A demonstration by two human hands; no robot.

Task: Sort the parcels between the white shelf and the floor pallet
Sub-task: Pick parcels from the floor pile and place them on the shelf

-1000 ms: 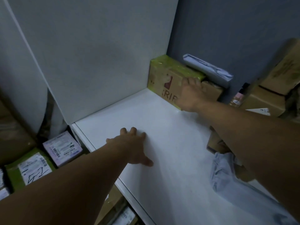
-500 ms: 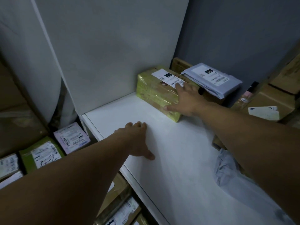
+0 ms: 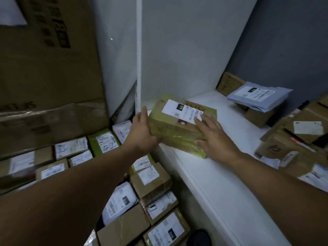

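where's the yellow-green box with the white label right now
In the head view, centre, the yellow-green box is at the near left corner of the white shelf, held between the left hand and right hand.

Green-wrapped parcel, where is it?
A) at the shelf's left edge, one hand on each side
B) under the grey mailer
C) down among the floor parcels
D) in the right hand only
A: the green-wrapped parcel is at the left edge of the white shelf. The left hand presses its left end and the right hand lies on its top right. The grey mailer lies apart at the back.
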